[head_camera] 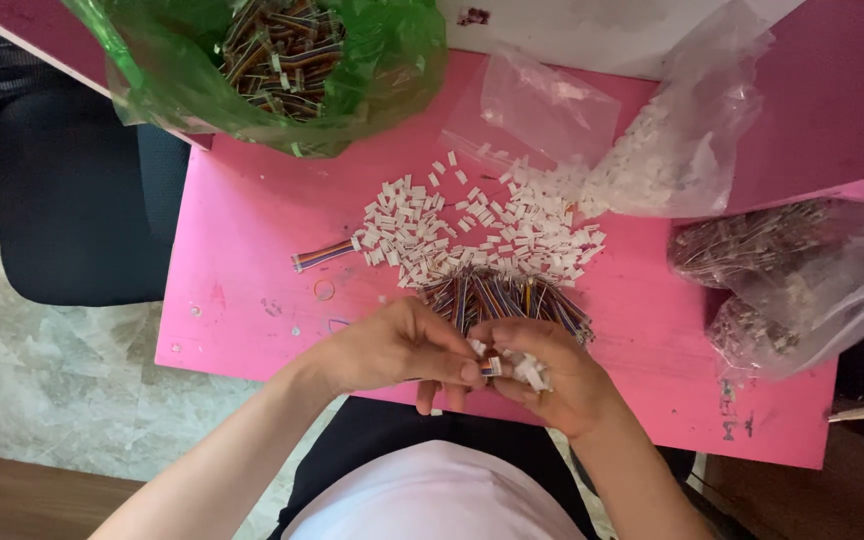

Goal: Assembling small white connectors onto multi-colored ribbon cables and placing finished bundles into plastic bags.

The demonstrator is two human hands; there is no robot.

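Both hands meet at the near edge of a bright pink tabletop (242, 250). The left hand (392, 345) is closed, its fingertips pinching a small white plastic connector with a short multicoloured ribbon wire (492, 366). The right hand (552, 375) is cupped shut around a cluster of small white plastic connector housings (530, 372), touching the left hand's fingertips. Just beyond the hands lies a fanned bundle of short rainbow-coloured ribbon wires (507, 298), and beyond that a scattered heap of loose white plastic housings (472, 228). One finished ribbon wire with a white end (327, 253) lies alone to the left of the heap. At the far left, a green plastic bag of wire pieces (282, 60) sits open. Clear plastic bags (672, 150) lie at the far right.
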